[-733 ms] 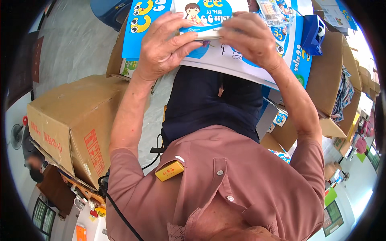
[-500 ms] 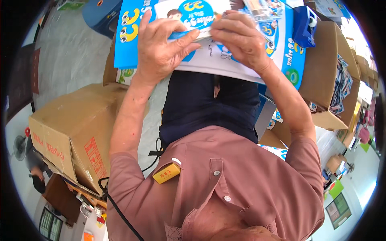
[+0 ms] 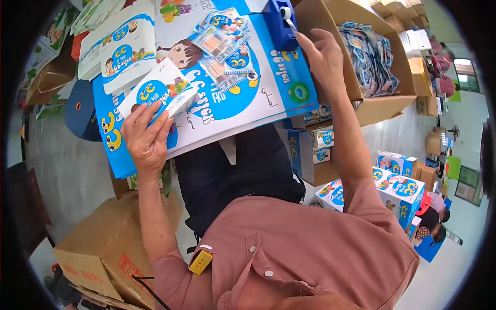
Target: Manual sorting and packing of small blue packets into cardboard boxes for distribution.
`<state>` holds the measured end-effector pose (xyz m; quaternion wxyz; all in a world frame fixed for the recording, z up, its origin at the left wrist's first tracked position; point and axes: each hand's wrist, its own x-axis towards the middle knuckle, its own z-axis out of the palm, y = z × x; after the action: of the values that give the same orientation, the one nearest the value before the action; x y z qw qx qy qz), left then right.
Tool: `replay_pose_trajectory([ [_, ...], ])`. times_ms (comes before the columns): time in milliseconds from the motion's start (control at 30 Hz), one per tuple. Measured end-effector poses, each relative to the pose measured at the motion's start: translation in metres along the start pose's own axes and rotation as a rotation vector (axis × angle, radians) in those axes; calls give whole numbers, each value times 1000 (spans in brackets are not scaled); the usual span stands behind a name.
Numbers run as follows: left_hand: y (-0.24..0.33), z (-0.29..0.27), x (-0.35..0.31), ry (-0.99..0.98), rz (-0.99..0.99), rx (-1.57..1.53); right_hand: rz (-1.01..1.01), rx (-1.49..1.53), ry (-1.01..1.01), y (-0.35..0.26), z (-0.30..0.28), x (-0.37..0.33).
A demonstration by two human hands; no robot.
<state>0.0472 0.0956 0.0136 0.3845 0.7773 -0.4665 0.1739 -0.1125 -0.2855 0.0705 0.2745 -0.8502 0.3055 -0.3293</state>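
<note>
My left hand is closed on the lower end of a small flat white-and-blue carton printed with fruit. My right hand is raised beside a blue tape dispenser, its thumb tip close to the loose tape end and its fingers apart. Whether the thumb touches the tape is too small to tell. Several clear-and-blue sachets lie in a loose heap between my hands, on large printed cardboard sheets that cover the work surface.
White-and-blue cartons are stacked at the far left. A green tape roll lies near the sheets' right edge. To the right stands an open cardboard box full of sachets. A large brown box stands at lower left.
My hands have parted from the carton they were both on. The left keeps it, while the right has moved over to the tape dispenser. The whole view has swung to the right.
</note>
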Motion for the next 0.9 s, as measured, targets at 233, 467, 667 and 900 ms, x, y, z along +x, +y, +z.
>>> replay_pose_trajectory([
  [233,-2,0,0,-9,-22,-23,433,267,-427,19,14,34],
  [467,1,1,-2,19,-35,-23,730,1064,-216,40,28,23],
  [667,1,2,-1,30,-40,0,638,1338,-272,55,31,5],
  [900,-2,8,-1,84,-4,-55,695,1422,-175,61,32,-14],
])
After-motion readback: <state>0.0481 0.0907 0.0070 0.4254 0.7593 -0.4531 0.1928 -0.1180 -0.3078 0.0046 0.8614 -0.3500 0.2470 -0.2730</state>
